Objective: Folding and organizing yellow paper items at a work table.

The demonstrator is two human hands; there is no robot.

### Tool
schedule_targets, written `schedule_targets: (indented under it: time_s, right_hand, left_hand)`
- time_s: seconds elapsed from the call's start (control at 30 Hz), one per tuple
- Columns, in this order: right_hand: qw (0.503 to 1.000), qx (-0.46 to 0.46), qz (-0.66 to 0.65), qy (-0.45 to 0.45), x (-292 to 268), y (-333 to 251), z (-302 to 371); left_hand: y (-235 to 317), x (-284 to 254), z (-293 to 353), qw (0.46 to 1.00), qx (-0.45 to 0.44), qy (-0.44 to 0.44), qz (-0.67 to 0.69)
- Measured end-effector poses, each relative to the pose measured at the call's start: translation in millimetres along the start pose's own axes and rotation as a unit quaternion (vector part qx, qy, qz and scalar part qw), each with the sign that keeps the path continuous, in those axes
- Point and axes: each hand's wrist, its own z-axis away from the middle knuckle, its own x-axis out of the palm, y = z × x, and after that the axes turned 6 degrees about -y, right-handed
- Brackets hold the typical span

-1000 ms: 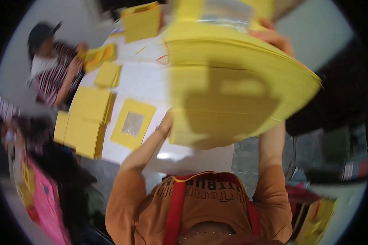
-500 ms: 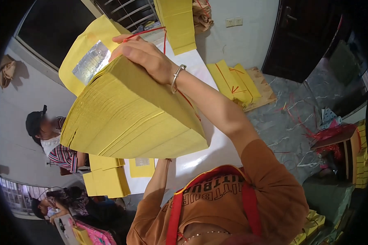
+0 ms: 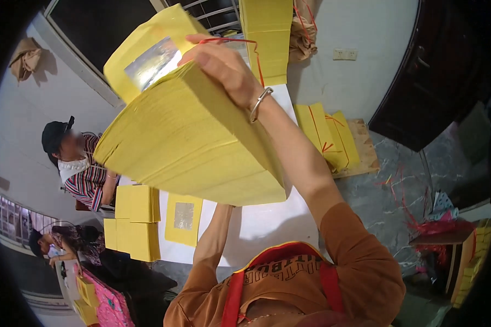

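A thick stack of yellow paper sheets is tilted up in front of me, its layered edges facing me. My right hand is closed over its far upper edge. A red string runs by the fingers and hangs down past the wrist. Beyond the stack's left edge, a yellow sheet with a silver foil patch stands out. My left forearm reaches under the stack's near side; the hand itself is hidden there.
Below is a white tabletop. Yellow paper blocks and a foil-patched sheet lie at left. Red-tied yellow bundles sit on a wooden board at right. A tall yellow stack stands at the back. A person sits at left.
My view has shifted a little, so the room sits further right at the top. The stack has tipped slightly and stays in my hands' grasp; more of the table's foil-patched sheet shows.
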Motion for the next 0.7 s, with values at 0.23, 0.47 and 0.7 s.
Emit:
schedule_targets:
  time_s: [0.23, 0.47, 0.7]
  right_hand:
    - [0.989, 0.123, -0.048, 0.064, -63, 77, -11]
    - [0.991, 0.122, -0.029, 0.052, -111, 148, -27]
    - [0.969, 0.171, -0.166, 0.074, -155, 193, -37]
  left_hand:
    - [24, 26, -101, 0.997, 0.065, 0.007, 0.034]
    - [52, 46, -186, 0.988, 0.142, 0.006, 0.054]
    - [68, 60, -246, 0.985, 0.161, -0.008, 0.068]
